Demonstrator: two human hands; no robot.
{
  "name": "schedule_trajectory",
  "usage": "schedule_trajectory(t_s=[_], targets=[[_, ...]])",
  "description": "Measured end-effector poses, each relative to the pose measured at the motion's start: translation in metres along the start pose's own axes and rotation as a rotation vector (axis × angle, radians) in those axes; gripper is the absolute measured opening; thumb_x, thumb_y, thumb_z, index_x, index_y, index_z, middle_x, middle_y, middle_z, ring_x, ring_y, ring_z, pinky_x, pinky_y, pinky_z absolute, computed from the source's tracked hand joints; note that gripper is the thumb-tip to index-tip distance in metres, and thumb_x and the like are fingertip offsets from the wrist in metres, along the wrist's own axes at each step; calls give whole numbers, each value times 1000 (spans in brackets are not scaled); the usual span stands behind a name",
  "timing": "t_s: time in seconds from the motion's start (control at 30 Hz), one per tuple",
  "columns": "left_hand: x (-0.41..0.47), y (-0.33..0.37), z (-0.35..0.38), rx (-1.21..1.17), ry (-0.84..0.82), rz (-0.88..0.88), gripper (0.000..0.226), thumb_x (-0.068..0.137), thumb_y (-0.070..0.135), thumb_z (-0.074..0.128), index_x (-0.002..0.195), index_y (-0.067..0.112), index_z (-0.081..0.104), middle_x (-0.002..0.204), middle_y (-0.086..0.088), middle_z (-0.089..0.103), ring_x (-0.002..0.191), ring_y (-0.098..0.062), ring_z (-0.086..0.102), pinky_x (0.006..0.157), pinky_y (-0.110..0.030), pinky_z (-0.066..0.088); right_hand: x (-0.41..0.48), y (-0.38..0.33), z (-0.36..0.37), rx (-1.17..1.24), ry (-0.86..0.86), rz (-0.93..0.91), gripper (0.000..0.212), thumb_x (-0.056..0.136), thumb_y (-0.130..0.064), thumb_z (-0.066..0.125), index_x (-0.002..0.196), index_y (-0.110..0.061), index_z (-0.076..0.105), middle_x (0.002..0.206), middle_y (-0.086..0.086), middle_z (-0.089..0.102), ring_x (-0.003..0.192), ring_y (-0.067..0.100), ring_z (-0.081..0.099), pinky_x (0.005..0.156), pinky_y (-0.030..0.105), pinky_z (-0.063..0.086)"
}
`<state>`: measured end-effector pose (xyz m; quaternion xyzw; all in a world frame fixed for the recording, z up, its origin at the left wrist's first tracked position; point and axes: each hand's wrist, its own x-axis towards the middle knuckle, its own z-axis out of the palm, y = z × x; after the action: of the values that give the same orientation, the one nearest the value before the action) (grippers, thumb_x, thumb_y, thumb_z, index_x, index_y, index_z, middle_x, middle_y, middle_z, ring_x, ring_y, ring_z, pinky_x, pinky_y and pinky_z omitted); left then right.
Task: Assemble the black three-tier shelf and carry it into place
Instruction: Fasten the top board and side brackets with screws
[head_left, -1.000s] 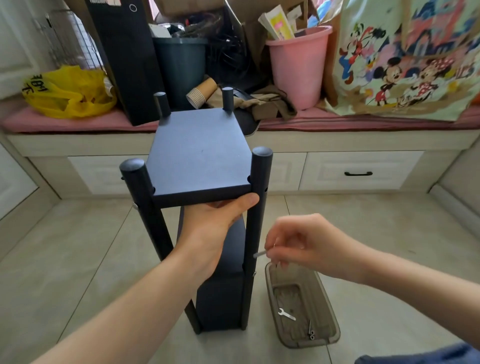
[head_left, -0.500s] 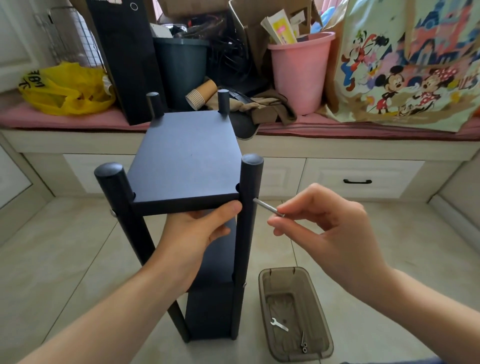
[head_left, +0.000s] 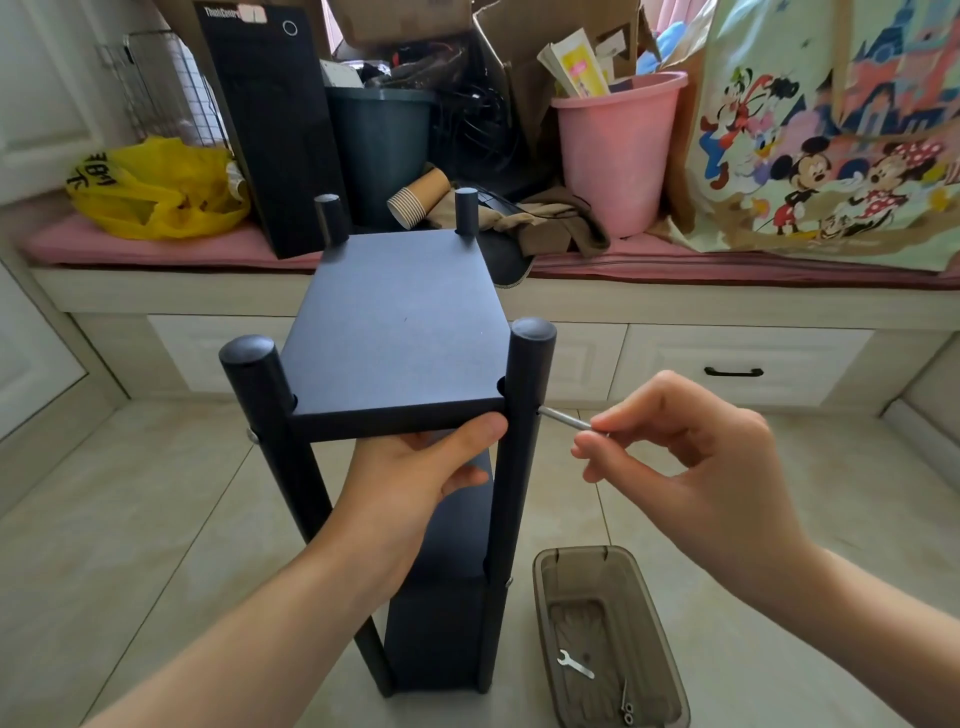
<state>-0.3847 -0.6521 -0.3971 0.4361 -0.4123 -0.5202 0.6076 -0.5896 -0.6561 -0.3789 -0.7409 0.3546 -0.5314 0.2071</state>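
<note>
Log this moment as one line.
step: fastening top board | left hand: grips board edge | right hand: pinches bolt, tip at right front post

Window bench, pink cushion (head_left: 156, 250); left to right on it: wire rack (head_left: 166, 88), yellow plastic bag (head_left: 156, 192), black computer tower (head_left: 270, 130) upright, dark bin (head_left: 382, 150), stack of paper cups (head_left: 418, 200) on its side, brown cloth (head_left: 561, 223), pink bucket (head_left: 618, 150) holding papers, cartoon-print bag (head_left: 831, 145). Below: white drawers (head_left: 779, 353), one black handle (head_left: 733, 371). Beige tiled floor (head_left: 130, 519).
</note>
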Motion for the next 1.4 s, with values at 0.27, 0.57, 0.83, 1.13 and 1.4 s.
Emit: schedule_trajectory(t_s=[0.27,0.57,0.83,1.13,1.4], targets=[[-5,1,3,-75,-4,-54,40,53,33,84,93,32,81,107,-1,77,103,-17,73,47,-17,51,-1,-1,1,10,-10,4,14,80,-9,77,79,-8,63,73,-9,72,62,9,72,68,24,58],[-4,-1,5,-61,17,-35,57,51,36,83,105,22,74,106,-4,76,102,-21,73,47,-18,50,0,0,10,66,-59,37,19,81,-5,79,80,-9,60,70,-3,73,63,12,73,69,22,57],[-3,0,8,-54,-15,-38,50,58,33,81,106,21,74,111,-8,75,106,-23,71,49,-19,50,11,3,19,250,-68,162,17,82,-13,77,81,-18,60,75,3,74,63,23,73,66,29,57],[-2,-1,9,-16,35,-35,63,59,27,79,120,14,68,108,-7,74,98,-18,72,53,-20,52,21,3,21,140,-53,178,23,76,-27,83,75,-21,61,65,1,68,52,12,60,52,21,48],[0,-3,5,3,15,-50,67,52,37,82,113,14,70,103,-3,74,98,-16,71,59,-19,52,19,4,11,322,-163,203,16,83,-6,75,87,-16,65,78,13,72,62,25,69,65,35,59]])
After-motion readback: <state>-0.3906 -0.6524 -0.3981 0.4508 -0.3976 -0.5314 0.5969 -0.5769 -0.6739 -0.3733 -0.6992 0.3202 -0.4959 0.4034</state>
